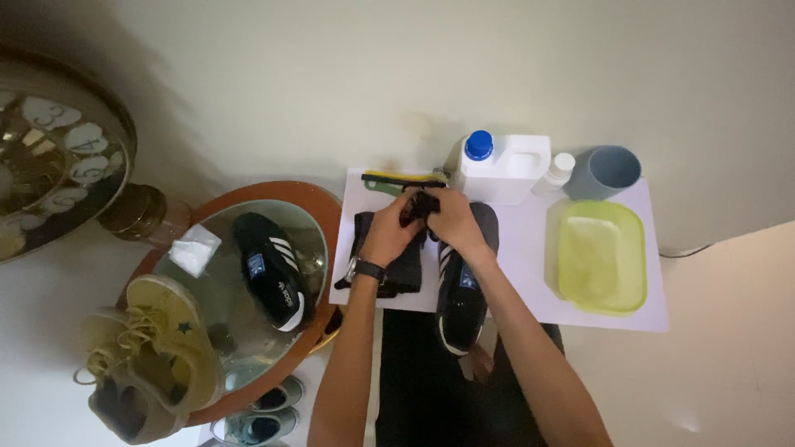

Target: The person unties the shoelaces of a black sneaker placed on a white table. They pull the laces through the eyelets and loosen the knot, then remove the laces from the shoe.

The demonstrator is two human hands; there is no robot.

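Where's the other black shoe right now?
In the head view, the second black shoe lies on the round glass table, left of both hands, beside a white cloth.

Items I cannot make out from here:

- Dark bundle [421, 205]: held between my left hand [391, 234] and right hand [451, 219]; mostly covered by the fingers, so I cannot tell what it is.
- Black shoe [460, 308]: toe end hidden under my right hand and wrist.
- Dark cloth [401, 266]: upper part hidden behind my left hand.
- Yellow-handled brush [403, 180]: partly masked by the bundle and fingers.
- Ornate clock face [50, 161]: cut off by the left edge, blurred.
- Beige sneaker [145, 356]: heel cut by the bottom edge.
- Pair of shoes [261, 418] under the glass table [248, 199]: cropped at the bottom, dim.
- My forearms: run out of frame below.
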